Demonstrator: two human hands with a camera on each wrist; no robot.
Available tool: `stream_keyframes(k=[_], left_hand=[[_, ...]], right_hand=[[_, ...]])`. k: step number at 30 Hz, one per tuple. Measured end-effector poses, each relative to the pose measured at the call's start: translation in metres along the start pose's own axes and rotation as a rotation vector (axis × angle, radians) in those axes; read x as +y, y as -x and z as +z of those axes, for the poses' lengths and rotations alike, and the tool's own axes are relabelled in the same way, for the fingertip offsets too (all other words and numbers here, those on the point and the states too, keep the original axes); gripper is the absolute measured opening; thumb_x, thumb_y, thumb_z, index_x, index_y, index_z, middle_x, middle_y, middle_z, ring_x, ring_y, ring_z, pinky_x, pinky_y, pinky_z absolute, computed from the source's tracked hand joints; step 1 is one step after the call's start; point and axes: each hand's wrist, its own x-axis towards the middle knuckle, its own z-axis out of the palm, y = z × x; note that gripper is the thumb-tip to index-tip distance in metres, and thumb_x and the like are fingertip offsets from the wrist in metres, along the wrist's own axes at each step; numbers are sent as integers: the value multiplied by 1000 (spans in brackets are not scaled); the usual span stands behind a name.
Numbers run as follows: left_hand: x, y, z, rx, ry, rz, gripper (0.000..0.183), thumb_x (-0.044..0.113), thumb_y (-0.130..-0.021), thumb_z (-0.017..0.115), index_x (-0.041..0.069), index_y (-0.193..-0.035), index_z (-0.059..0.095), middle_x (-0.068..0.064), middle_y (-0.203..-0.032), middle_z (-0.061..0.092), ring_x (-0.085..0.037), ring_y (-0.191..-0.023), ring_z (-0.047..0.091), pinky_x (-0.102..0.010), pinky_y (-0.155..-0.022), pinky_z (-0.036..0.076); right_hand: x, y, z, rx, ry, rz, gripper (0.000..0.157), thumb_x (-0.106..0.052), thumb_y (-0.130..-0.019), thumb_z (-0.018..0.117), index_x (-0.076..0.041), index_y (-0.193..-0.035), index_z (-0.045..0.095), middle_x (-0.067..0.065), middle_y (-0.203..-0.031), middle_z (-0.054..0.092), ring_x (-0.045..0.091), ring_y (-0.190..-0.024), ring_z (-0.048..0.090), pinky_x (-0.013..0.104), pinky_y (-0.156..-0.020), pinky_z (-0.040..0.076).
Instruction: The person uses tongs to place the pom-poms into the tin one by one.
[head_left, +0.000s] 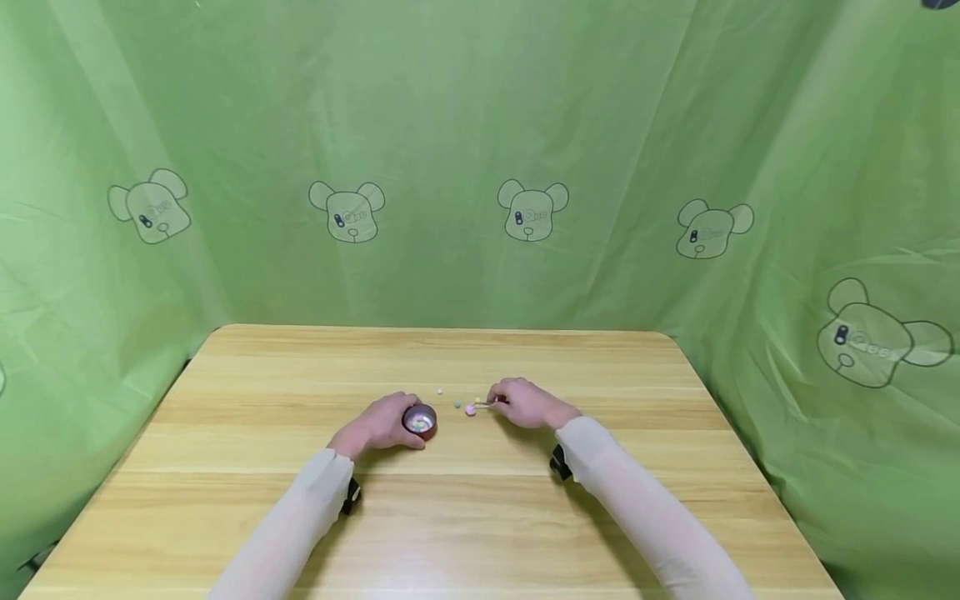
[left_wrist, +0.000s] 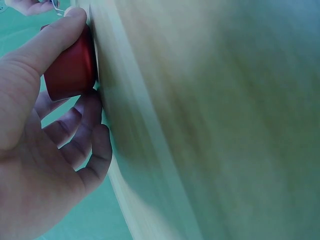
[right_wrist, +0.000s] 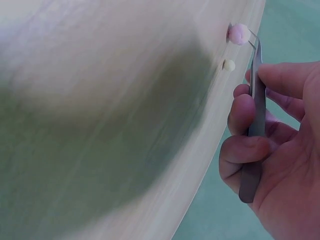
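A small red round tin (left_wrist: 70, 70) stands on the table with its top uncovered and several pastel balls (head_left: 418, 426) inside. My left hand (head_left: 378, 423) holds it between thumb and fingers. In my right hand (head_left: 528, 404) is a pair of metal tweezers (right_wrist: 258, 117), pointing left. Their parted tips are at the edge of a pink ball (right_wrist: 238, 34); whether they touch it I cannot tell. A pale yellow ball (right_wrist: 229, 65) lies close by. Between the hands are a teal ball (head_left: 457, 404) and, farther back, a white one (head_left: 440, 392).
Under everything is a wood-grain table (head_left: 450, 533) with rounded far corners. Green curtains (head_left: 450, 275) printed with bear heads hang behind it and at both sides. Each wrist carries a black device beneath its pale sleeve (head_left: 615, 471).
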Motion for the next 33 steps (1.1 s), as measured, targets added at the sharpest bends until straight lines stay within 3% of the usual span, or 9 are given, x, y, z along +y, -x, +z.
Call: stream_keyframes(k=[33], left_hand=[[3,2,-4,-4,3,1,56,34,-67,85,12,-112,59,-1,-100,58,-19,-93,55,-39,-85,44]], right_hand=[[-8,-6,5,-48,17,8,18,-14,-95,55,-9,-109,66,0,-92,60,14,-80,51,35,-76,43]])
